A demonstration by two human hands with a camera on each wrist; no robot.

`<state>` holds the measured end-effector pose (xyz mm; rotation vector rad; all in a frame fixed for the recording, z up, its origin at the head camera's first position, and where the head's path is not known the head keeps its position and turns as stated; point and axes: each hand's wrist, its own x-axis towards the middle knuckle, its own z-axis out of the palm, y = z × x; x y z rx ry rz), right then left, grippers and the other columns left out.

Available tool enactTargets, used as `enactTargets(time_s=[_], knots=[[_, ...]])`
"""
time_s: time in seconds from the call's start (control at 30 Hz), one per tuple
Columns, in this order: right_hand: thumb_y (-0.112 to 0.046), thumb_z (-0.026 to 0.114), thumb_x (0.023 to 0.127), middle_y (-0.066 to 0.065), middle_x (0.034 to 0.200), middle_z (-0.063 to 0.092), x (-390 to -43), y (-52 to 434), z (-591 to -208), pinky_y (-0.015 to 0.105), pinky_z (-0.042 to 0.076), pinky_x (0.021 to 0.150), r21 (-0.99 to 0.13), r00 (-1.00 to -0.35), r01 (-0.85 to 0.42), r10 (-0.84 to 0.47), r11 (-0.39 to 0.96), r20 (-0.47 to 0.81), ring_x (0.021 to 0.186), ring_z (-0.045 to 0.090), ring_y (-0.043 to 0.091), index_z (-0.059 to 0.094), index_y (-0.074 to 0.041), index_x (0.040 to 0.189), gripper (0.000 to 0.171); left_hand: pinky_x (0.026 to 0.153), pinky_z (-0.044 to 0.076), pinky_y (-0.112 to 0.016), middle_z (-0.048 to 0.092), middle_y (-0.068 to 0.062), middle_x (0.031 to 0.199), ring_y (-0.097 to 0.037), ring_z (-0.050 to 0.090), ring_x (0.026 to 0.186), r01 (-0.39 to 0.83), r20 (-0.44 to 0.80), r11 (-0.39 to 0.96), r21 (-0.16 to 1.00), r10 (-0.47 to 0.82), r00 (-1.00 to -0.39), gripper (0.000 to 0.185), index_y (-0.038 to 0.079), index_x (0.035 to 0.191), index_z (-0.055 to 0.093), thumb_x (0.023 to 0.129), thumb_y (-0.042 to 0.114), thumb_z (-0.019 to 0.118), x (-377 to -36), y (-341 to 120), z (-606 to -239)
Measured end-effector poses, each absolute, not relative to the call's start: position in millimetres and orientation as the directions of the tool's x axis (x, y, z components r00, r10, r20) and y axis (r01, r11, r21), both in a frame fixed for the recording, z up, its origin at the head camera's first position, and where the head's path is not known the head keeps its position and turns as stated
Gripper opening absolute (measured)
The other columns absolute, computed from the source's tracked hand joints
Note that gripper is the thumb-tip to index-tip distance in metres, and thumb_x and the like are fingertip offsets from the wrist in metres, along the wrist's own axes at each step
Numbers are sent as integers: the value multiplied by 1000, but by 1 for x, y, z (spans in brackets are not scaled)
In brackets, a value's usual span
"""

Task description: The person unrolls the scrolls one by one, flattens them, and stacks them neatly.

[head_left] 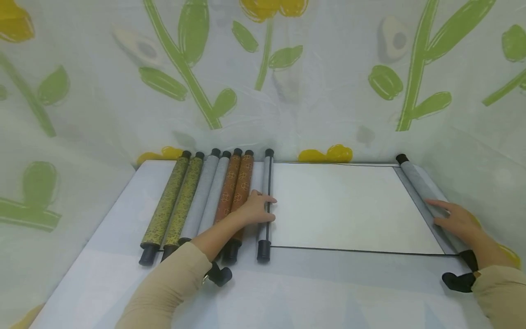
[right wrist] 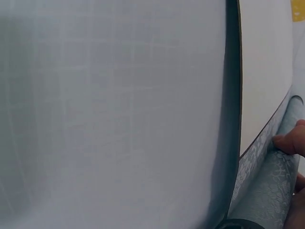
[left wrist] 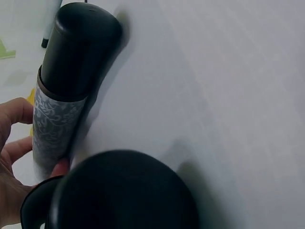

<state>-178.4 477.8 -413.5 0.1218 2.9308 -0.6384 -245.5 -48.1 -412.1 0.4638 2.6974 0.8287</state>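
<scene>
On the white table [head_left: 308,288], both hands [head_left: 254,209] [head_left: 458,224] hold an unrolled scroll [head_left: 349,205].

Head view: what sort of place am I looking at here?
Probably a small, screened-off workspace, though its wider setting isn't visible: plant-print sheeting hangs behind a white tabletop, where rolled scrolls lie beside an unrolled scroll.

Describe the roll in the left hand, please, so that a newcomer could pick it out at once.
On the white table, find the wide, pale sheet. Along its left edge, gripped by the left hand, lies the grey roll with black end knobs. Unlike the six rolls to its left, it borders the sheet and shows a dark stripe down its length.
</scene>
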Motion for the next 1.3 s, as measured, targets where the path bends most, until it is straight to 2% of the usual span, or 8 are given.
enactTargets(time_s=[0.13,0.23,0.33,0.6,0.77,0.93,1.13,1.3], knots=[[-12,53,84,48,132,25,-178,483,-416,69,33,85,-397,-987,114,59,911,-149,116,27,65,33,7,139,62,73,48,-35,37,-25,130,-33,45,109,227,-146,774,591,379,-914,48,12,122,63,75,22,69,-245,-52,-413],[-12,52,84,48,133,24,-178,484,-417,70,32,85,-404,-987,120,63,907,-151,117,25,65,32,7,140,62,78,49,-39,37,-23,130,-33,46,109,223,-127,771,596,365,-922,48,12,119,61,76,27,74,-244,-54,-413],[-12,51,85,48,134,22,-177,485,-418,71,31,86,-413,-986,129,73,902,-150,117,24,66,31,7,140,62,79,49,-40,38,-22,127,-32,49,106,221,-106,768,601,351,-930,52,11,116,60,72,29,81,-244,-55,-413],[-9,50,87,47,136,19,-173,489,-423,73,27,87,-435,-986,152,106,887,-129,121,19,66,30,6,142,60,80,50,-41,43,-24,122,-32,52,102,226,-105,777,587,350,-931,49,8,116,61,70,14,76,-244,-57,-408],[-9,50,85,47,136,20,-173,489,-424,72,28,87,-423,-984,165,118,891,-136,120,20,66,30,6,141,60,87,48,-41,48,-26,124,-33,48,111,238,-116,779,580,369,-922,50,4,118,64,70,11,75,-246,-59,-404],[-7,51,86,48,135,21,-173,484,-420,71,30,87,-405,-984,166,121,899,-133,119,22,66,31,7,140,59,84,51,-42,45,-27,129,-35,49,114,219,-91,744,631,351,-932,55,3,122,61,70,10,77,-245,-60,-406],[-22,51,93,47,136,17,-169,477,-412,72,30,85,-456,-974,218,160,863,-161,119,21,66,27,8,142,62,94,46,-45,44,-25,134,-36,49,119,221,-9,693,686,312,-950,60,2,126,57,70,7,76,-241,-59,-414],[-30,48,97,50,131,23,-170,471,-404,70,35,83,-479,-980,192,138,856,-146,115,28,64,25,11,141,64,101,41,-46,46,-25,134,-36,46,123,228,30,672,704,292,-956,67,-3,133,49,72,6,74,-239,-61,-413]])
